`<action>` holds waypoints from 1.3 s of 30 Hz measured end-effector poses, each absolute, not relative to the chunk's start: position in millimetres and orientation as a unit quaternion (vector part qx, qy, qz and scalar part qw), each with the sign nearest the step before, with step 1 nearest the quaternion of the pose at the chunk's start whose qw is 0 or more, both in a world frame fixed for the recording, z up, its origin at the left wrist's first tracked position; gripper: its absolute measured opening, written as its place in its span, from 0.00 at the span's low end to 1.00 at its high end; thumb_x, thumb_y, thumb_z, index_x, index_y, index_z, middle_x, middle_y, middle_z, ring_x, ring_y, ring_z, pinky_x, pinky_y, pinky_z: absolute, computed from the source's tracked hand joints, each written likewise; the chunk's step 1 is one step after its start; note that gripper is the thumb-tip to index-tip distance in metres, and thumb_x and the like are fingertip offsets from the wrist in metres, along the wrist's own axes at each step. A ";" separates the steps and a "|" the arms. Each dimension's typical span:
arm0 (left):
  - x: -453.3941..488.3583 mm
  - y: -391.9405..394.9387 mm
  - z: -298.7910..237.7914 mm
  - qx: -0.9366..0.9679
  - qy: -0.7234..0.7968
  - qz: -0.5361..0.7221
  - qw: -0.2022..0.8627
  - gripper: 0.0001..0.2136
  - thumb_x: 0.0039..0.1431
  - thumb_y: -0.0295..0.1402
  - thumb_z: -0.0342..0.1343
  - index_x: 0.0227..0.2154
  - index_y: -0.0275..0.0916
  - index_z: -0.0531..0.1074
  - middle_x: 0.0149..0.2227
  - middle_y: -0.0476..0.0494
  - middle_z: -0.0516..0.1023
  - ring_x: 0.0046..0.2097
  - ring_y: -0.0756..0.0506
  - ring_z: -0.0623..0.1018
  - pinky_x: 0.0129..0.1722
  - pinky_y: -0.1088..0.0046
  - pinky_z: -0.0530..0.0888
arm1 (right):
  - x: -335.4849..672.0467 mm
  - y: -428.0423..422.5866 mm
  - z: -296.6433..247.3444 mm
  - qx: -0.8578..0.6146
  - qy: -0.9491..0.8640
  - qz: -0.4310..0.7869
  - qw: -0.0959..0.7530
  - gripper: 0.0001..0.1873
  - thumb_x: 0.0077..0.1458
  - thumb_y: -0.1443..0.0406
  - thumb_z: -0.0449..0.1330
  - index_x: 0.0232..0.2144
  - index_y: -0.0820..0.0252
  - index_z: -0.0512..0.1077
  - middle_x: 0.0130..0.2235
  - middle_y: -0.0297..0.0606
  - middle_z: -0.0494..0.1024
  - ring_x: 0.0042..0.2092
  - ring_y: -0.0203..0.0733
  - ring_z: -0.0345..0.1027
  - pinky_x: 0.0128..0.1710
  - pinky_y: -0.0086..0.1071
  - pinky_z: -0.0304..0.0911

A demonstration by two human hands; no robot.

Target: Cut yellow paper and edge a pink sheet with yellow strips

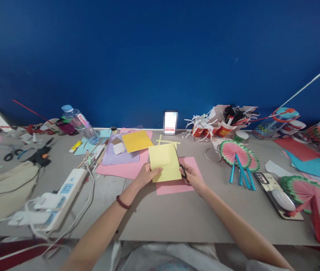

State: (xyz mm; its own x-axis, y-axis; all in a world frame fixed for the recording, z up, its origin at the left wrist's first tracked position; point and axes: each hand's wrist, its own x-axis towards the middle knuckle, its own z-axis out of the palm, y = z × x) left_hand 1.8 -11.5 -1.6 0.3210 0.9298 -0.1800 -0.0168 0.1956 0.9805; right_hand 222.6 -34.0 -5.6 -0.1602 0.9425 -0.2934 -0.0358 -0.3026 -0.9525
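A pale yellow sheet of paper point(164, 160) is held up in front of me over the table. My left hand point(149, 174) pinches its lower left edge, thumb on top. Black-handled scissors point(182, 171) are gripped in my right hand point(193, 176) at the sheet's right edge; the blades are mostly hidden behind the paper. Beneath it a pink sheet point(195, 169) lies flat on the table. Two thin yellow paper strips point(167, 142) lie just beyond the yellow sheet.
Left are a power strip point(69, 195) with cables, a glue gun point(43, 154), a tilted water bottle point(82, 124) and stacked coloured paper point(120, 160). Right are paper fans point(234, 152), a phone with a mouse point(283, 199) on it, and tool cups point(226, 129). A lit phone point(170, 123) leans on the blue wall.
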 end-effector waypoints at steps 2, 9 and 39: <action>1.8 -11.2 -2.0 0.513 0.445 0.376 0.630 0.24 0.43 0.45 0.67 0.39 0.32 0.78 0.40 0.35 0.81 0.40 0.38 0.80 0.40 0.64 0.76 | 223.1 -33.9 -6.5 -0.513 -0.448 0.618 0.394 0.27 0.42 0.42 0.62 0.27 0.57 0.61 0.18 0.21 0.58 0.15 0.23 0.44 0.14 0.23 0.38; 2.0 -11.1 -1.8 0.509 0.446 0.378 0.632 0.24 0.43 0.45 0.67 0.40 0.31 0.77 0.41 0.34 0.80 0.41 0.38 0.79 0.40 0.64 0.76 | 224.0 -33.3 -8.7 -0.501 -0.447 0.628 0.393 0.28 0.42 0.41 0.62 0.27 0.56 0.59 0.18 0.20 0.54 0.15 0.23 0.41 0.14 0.23 0.36; 3.0 -12.5 -1.5 0.502 0.444 0.374 0.641 0.23 0.40 0.41 0.69 0.39 0.33 0.77 0.39 0.37 0.81 0.40 0.38 0.80 0.38 0.65 0.76 | 223.2 -31.5 -14.6 -0.499 -0.414 0.637 0.418 0.28 0.41 0.41 0.62 0.28 0.56 0.61 0.19 0.21 0.60 0.14 0.23 0.44 0.14 0.23 0.36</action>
